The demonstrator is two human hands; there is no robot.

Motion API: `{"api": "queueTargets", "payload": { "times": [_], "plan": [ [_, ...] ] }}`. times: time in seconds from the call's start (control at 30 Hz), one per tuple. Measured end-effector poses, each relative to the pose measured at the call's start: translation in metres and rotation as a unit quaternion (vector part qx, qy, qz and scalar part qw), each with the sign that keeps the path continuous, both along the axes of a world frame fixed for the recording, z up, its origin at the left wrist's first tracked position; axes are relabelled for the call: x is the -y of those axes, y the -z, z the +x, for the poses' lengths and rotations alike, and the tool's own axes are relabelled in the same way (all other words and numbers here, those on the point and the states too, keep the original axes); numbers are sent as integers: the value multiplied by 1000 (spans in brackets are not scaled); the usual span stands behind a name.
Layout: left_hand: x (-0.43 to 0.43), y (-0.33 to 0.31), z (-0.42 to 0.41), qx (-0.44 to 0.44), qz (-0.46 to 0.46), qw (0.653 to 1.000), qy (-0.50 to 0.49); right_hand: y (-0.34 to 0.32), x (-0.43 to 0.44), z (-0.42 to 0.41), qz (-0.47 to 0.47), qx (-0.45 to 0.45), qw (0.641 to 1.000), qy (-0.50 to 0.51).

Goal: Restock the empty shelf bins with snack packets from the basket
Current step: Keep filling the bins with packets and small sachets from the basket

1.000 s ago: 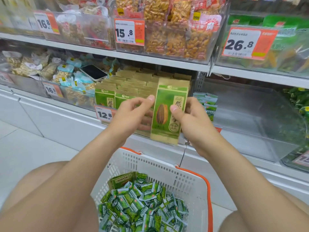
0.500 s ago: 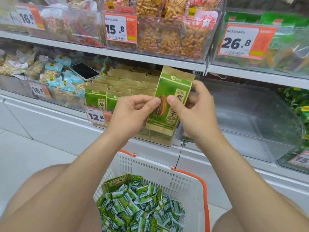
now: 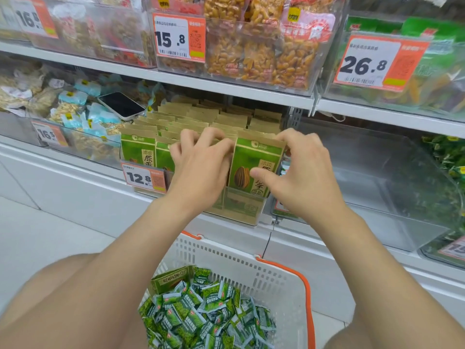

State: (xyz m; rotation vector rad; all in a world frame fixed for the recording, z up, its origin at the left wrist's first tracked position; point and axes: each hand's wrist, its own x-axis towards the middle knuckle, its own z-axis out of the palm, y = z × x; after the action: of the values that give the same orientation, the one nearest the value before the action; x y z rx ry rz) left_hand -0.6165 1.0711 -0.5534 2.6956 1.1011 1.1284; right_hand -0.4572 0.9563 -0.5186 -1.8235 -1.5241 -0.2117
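A green and brown sunflower-seed packet (image 3: 251,162) stands upright at the front right of a clear bin (image 3: 241,210) packed with several like packets. My right hand (image 3: 299,177) pinches it, thumb on its face and fingers over its top right corner. My left hand (image 3: 201,165) curls its fingers over the packet tops just left of it. Below, a white basket (image 3: 251,270) with orange handles holds several small green snack packets (image 3: 208,316) and one more seed packet (image 3: 171,279) lying flat.
A clear empty bin (image 3: 377,177) sits to the right of the seed bin. A phone (image 3: 122,105) lies on the packets in the bin to the left. Price tags 12.8 (image 3: 144,177), 15.8 and 26.8 hang on bin fronts. Upper shelf bins hold nut snacks.
The seed packet went from held up in front of the shelf down into the front of the seed bin. Both hands moved forward and down with it.
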Motion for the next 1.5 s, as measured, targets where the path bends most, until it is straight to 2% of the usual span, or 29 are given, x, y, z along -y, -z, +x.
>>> {"api": "queueTargets", "payload": {
  "times": [0.07,0.17,0.27,0.4,0.57,0.63,0.73,0.9,0.97,1.0,1.07,1.1,1.17,1.2,1.27,1.37,1.43,1.5],
  "plan": [
    [-6,-4,1,-24,23,999,6,-3,-1,3,36,-8,999,-30],
    [-10,-12,3,-55,36,998,13,-4,-2,4,15,27,999,-27],
    [-16,-13,8,-33,26,999,8,-5,-10,6,-31,64,997,-10],
    [-27,-8,14,-1,-31,999,20,-3,-25,1,-112,159,981,3],
    [-38,-8,13,12,-62,997,52,7,-29,-4,-122,213,969,10],
    [-38,-9,9,9,-75,995,64,6,-27,1,-112,188,976,12],
    [-33,-6,4,7,-67,994,82,9,-25,8,-74,101,992,31],
    [-18,5,-1,79,2,994,81,17,-26,-3,-54,102,992,52],
    [-6,5,-4,126,36,990,48,19,-21,-5,-5,106,992,66],
    [0,4,-6,145,50,988,26,19,-18,-8,36,115,991,54],
    [12,6,-12,166,36,985,-15,21,-12,-19,97,129,986,-33],
    [18,7,-15,175,2,984,-43,21,-8,-26,84,128,984,-85],
    [28,11,-20,178,-90,974,-108,28,-4,-40,-28,130,982,-136],
    [30,16,-23,155,-129,970,-136,35,-2,-46,-106,142,974,-138],
    [33,34,-29,19,-175,970,-167,54,-1,-52,-262,175,938,-146],
    [32,69,-36,-225,-242,932,-149,83,3,-59,-485,180,840,-165],
    [26,95,-40,-330,-278,895,-111,95,2,-65,-576,198,773,-178],
    [16,123,-47,-395,-304,863,-89,98,-1,-72,-597,219,749,-188]
  ]
}}
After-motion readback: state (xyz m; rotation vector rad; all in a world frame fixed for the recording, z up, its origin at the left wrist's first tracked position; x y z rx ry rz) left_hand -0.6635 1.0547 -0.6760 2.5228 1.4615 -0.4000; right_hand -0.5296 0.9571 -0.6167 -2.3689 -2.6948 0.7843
